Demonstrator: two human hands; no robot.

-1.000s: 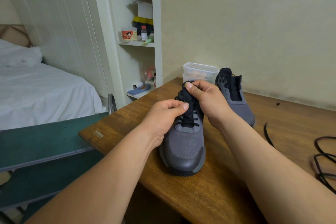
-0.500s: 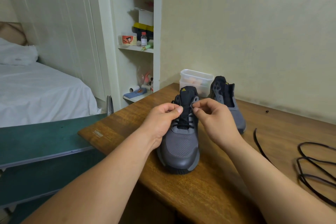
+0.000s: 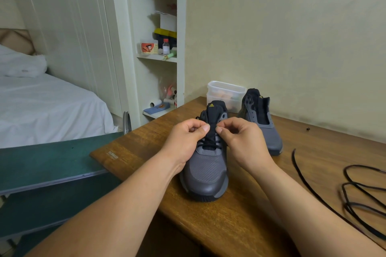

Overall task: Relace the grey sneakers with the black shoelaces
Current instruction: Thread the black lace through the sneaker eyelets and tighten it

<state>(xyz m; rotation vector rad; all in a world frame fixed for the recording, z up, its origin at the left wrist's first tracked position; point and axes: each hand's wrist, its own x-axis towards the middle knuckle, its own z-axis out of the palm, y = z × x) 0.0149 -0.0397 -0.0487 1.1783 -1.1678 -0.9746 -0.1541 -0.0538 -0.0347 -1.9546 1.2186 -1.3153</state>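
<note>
The grey mesh sneaker (image 3: 205, 173) stood on the glossy wooden table (image 3: 229, 225), its thin black lace (image 3: 210, 144) crossed over the tongue. The left hand (image 3: 186, 140) and the right hand (image 3: 240, 142), fingers curled, each pinched this lace. Behind stood the second sneaker (image 3: 269, 135); a loose cord-like lace (image 3: 359, 192) lay coiled at the right.

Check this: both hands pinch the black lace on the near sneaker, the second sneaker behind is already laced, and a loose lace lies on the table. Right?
No. The head view shows the second sneaker unlaced, its eyelets bare. The rest holds: left hand and right hand pinch the black lace on the near sneaker, and a loose lace lies on the table.
</note>
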